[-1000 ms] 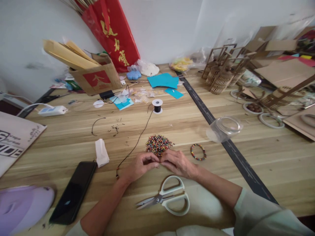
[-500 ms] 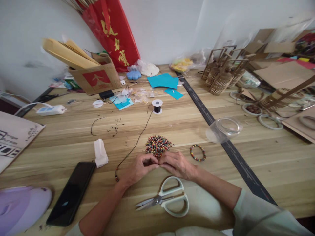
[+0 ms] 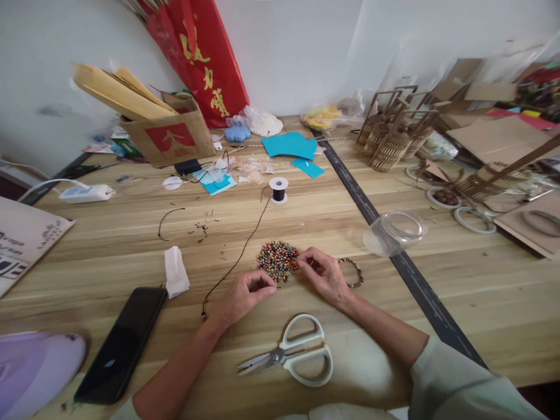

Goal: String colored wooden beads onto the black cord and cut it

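Observation:
A heap of small coloured beads (image 3: 276,259) lies on the wooden table (image 3: 131,245). My right hand (image 3: 322,276) reaches into the heap's right edge, its fingertips pinched among the beads. My left hand (image 3: 242,296) rests just below the heap, fingers closed on the dark cord (image 3: 238,259), which runs up to a small spool (image 3: 279,189). A finished bead bracelet (image 3: 355,272) lies partly under my right hand.
White-handled scissors (image 3: 291,353) lie near the front edge. A black phone (image 3: 119,344) and a folded tissue (image 3: 175,270) are at the left. A clear plastic jar (image 3: 396,231) lies on its side at the right. Boxes, teal paper and wooden models crowd the back.
My hands were pinched together below the bead heap. My right hand has moved up and right to the heap's edge; my left hand stays closed on the cord.

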Motion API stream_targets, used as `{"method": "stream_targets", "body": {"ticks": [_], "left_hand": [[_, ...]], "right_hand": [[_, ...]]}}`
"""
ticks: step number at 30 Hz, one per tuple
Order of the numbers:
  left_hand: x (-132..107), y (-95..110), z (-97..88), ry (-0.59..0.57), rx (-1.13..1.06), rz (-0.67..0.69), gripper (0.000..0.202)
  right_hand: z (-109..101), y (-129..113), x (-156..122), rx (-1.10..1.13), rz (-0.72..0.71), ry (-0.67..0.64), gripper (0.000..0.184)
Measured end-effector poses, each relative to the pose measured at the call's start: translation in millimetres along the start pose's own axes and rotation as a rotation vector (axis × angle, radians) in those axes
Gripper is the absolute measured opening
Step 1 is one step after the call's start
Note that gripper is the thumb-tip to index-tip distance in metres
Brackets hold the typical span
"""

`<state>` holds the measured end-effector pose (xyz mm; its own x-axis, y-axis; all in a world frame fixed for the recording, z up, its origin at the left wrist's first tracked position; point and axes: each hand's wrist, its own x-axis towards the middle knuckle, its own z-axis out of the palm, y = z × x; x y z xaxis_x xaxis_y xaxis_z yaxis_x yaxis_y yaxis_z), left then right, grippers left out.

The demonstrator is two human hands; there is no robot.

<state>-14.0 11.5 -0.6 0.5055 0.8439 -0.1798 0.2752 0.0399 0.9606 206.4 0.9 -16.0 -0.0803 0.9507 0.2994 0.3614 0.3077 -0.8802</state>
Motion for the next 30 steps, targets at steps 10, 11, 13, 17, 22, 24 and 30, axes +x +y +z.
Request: {"method": "stream_targets", "body": {"ticks": [10,11,13,17,22,24,30], "left_hand": [[1.1,5.0,-0.9,0.084,-0.041,-0.044,0.018],[1.1,4.9,-1.2,0.083,-0.036,-0.045,0.018],[0.9,4.8,-1.6,0.082,-0.028,-0.051,0.017],[0.5,5.3,-1.9,0.096,-0.034,-0.058,0.019],[0.7,1.4,-2.2,0.121,-0.047,-0.062,0.019],[0.9,-0.8,-2.4,0.121,-0.042,-0.058,0.018],[0.8,-0.5,-2.3,0.124,-0.045,-0.076,0.02]], "right_hand": [[-1.1,1.9,0.1,-0.063,-0.026,-0.071,0.015],[-1.2,1.5,0.2,-0.067,-0.033,-0.074,0.015],[-1.3,0.8,0.0,-0.082,-0.052,-0.077,0.014],[-1.2,1.8,-1.8,-0.147,-0.089,-0.069,0.011],[-1.8,6.0,-3.2,-0.253,-0.146,-0.059,0.011],[-2.4,6.9,-3.3,-0.298,-0.171,-0.075,0.014],[-2.4,7.6,-4.7,-0.424,-0.208,-0.141,0.013]]}}
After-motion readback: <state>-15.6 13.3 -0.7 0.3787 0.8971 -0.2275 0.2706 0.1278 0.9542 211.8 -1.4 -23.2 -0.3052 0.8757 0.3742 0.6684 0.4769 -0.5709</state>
